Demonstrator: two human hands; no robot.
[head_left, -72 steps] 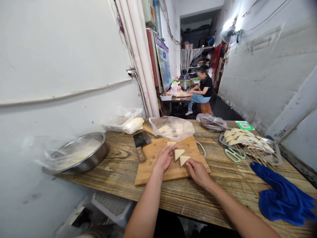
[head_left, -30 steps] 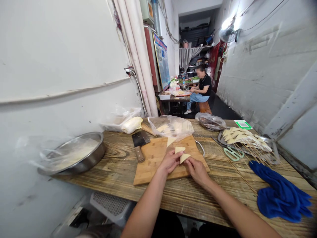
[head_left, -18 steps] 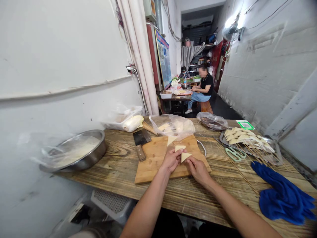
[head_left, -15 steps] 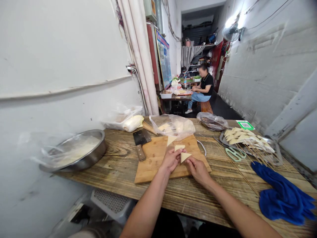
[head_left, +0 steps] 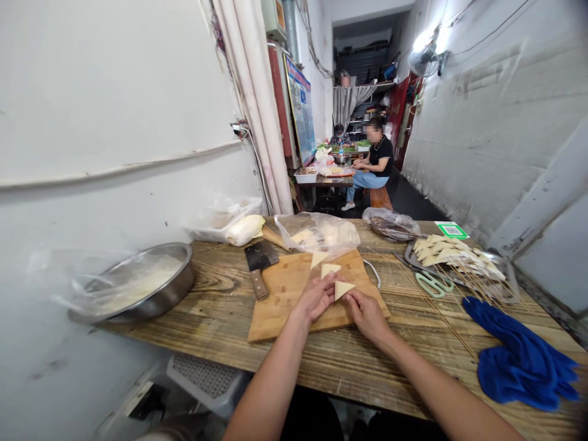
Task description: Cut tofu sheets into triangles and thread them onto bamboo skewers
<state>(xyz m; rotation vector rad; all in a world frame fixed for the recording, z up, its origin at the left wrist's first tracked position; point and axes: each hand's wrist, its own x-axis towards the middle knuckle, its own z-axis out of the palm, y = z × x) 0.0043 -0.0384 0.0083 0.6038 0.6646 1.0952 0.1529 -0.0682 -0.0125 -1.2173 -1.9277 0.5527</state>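
A pale yellow triangular slice (head_left: 343, 290), which looks like tofu, is pinched at its right corner by my right hand (head_left: 366, 311). Beside it, my left hand (head_left: 316, 298) is turned palm up, its fingers loosely bent and apart from the thumb. Just past the left thumb is a second triangular slice (head_left: 329, 269); whether the thumb touches it is unclear. A third slice (head_left: 318, 260) lies farther back on the wooden cutting board (head_left: 282, 300). Both hands are above this board.
A cleaver (head_left: 260, 269) rests at the board's left edge. Behind lies a plastic bag (head_left: 337, 231) of pale slices. Leftward stands a steel basin (head_left: 177, 278). Rightward are green-handled scissors (head_left: 434, 284), a tray of skewered triangles (head_left: 452, 256) and a blue cloth (head_left: 519, 361). People sit farther back.
My left thumb and fingers have parted and drawn slightly back from the second slice. My right hand keeps its pinch on the near slice. The view has shifted a little.
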